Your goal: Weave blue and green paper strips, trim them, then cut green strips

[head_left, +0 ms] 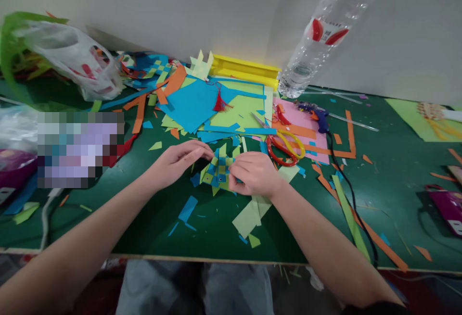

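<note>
**Two hands at a woven paper piece**

In the head view, a small blue-and-green woven paper piece sits on the green desk, between the person's two hands. It has pointed green tips and two small eye-like dots on its near side. The right hand is curled closed and pinches the piece at its right edge. The left hand bends its fingers around the left side; whether it grips the paper I cannot tell.

Just beyond the piece lie overlapping paper sheets, including a large blue sheet with a red tassel near its right edge. To the right, scissors with red and yellow handles lie partly over a pink sheet, near a blue glue gun. Behind them stands a clear plastic bottle. Pale green strips lie just below the right hand.
</note>
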Tool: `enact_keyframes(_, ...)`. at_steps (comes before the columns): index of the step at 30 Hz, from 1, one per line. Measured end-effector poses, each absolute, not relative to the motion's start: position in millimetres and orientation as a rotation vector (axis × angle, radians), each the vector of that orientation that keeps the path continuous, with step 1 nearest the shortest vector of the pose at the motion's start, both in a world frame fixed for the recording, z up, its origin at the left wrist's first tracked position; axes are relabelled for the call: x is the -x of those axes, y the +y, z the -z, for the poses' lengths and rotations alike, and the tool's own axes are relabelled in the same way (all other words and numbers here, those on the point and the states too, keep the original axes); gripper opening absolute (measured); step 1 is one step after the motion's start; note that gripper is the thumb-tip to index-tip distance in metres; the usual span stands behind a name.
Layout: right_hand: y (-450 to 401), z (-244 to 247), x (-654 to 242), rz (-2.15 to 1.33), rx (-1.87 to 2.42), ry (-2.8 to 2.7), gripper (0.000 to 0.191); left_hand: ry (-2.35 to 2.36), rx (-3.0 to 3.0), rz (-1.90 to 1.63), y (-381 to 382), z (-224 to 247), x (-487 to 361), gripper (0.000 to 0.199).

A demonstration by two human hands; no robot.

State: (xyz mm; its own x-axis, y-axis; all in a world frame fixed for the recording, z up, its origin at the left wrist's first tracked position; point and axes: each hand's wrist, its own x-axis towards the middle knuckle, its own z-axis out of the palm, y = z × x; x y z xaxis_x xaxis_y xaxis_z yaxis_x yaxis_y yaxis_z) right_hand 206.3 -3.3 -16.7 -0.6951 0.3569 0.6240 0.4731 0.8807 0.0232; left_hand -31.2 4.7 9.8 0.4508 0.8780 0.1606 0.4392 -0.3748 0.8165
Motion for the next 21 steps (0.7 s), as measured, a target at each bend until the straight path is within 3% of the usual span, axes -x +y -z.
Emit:
enact_keyframes(6,-5,18,-205,0.200,0.611,-2.427,0.023,0.990,-1.821,-0.827,4,-8,31,0.030)
enact_keyframes(21,-6,15,-198,0.051,0.442,-2.418,0.018,1.075,-1.761,-0.724,5,9,33,0.054)
